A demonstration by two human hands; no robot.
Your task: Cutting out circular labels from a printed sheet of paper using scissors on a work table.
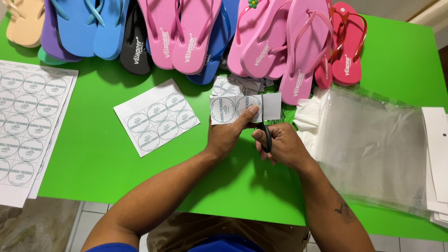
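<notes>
Paper strip [233, 109] of two round labels pinched by left hand [227, 135]; right hand [280, 144] grips one scissors [266, 133].

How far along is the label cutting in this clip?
Done: a small heap of cut labels lies by the flip-flops. In hand: left hand holds a paper strip while right hand works the scissors. Left: a six-label piece and full label sheets remain uncut.
</notes>
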